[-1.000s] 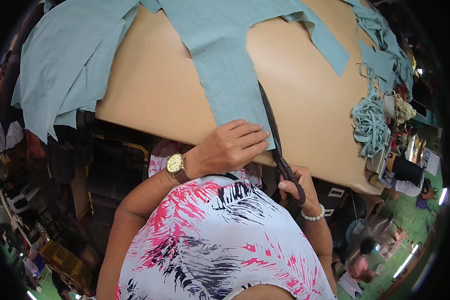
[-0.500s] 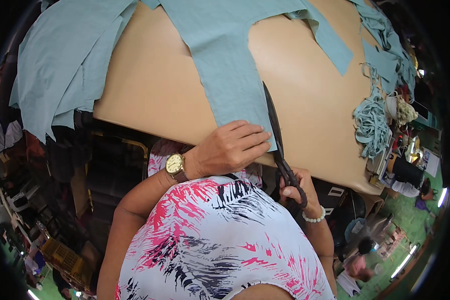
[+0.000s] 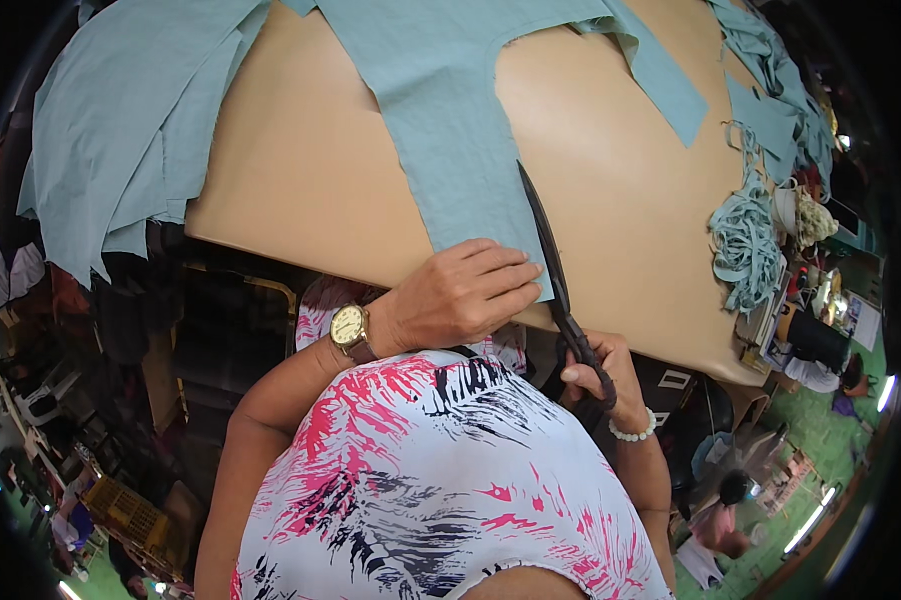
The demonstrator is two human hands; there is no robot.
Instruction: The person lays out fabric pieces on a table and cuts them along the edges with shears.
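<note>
A long strip of blue-green fabric (image 3: 461, 150) lies on the tan table and runs down to its front edge. My left hand (image 3: 471, 295) is laid across the strip's lower end, fingers together over the cloth; its thumb is hidden. Dark fabric scissors (image 3: 543, 225) are in my right hand (image 3: 601, 380), which is closed round the handles just off the table edge. The blades look nearly closed and lie along the strip's right edge, tip pointing away from me. Whether a blade lies under the cloth is hard to tell.
Layered blue-green fabric pieces (image 3: 141, 120) hang over the table's left side. At the right lie a tangled heap of cut strips (image 3: 746, 245) and more scraps (image 3: 766, 125). The tan table (image 3: 301, 180) ends just before my body. A yellow crate (image 3: 126, 510) stands at lower left.
The scissors have tilted slightly, the tip shifting left onto the fabric's edge. My right hand has moved a little to the right. My left hand stays on the cloth.
</note>
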